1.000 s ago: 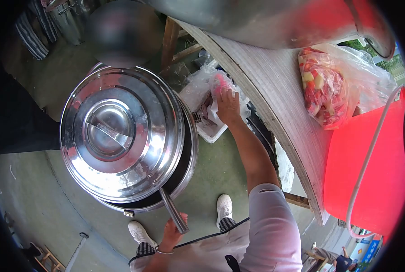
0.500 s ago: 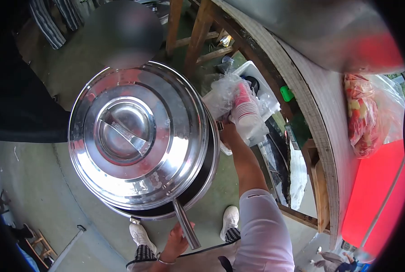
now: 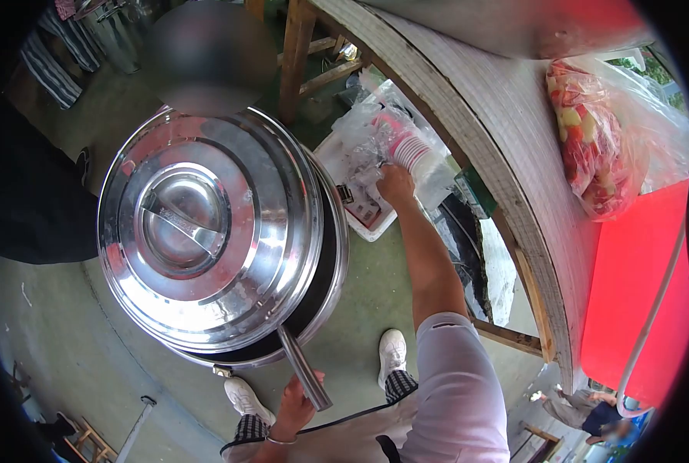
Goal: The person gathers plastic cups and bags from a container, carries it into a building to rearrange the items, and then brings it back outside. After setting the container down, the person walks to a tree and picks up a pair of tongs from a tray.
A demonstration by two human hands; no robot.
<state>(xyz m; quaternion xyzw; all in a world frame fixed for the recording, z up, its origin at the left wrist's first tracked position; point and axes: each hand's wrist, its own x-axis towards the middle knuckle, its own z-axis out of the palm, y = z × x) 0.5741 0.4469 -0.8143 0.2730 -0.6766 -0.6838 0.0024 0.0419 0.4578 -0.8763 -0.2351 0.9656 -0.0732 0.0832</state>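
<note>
A large round stainless steel pot (image 3: pixel 338 255) is in front of me, its shiny lid (image 3: pixel 252 297) sitting askew with a dark gap along the near right side. From that gap sticks a tubular metal handle (image 3: pixel 302 361). My left hand (image 3: pixel 292 405), with a bracelet at the wrist, has its fingers curled behind this handle, which hides part of them. Stretched out past the pot, my right hand (image 3: pixel 397 185) is closed at the edge of a clear plastic bag (image 3: pixel 358 137); its fingertips are partly hidden. Inside the bag lies a stack of pink and white cups (image 3: pixel 410 150).
The bag rests on a white plastic tub (image 3: pixel 371 231) beside a wooden frame. A curved tabletop (image 3: pixel 487 123) on the right carries a bag of red and yellow pieces (image 3: pixel 587 143) and a red sheet (image 3: pixel 638 285). A person in dark clothing (image 3: pixel 32 177) stands left of the pot.
My right hand has moved away from the pot's rim, up to the bag of cups. The view has shifted, with the pot further left. My left hand stays by the metal handle.
</note>
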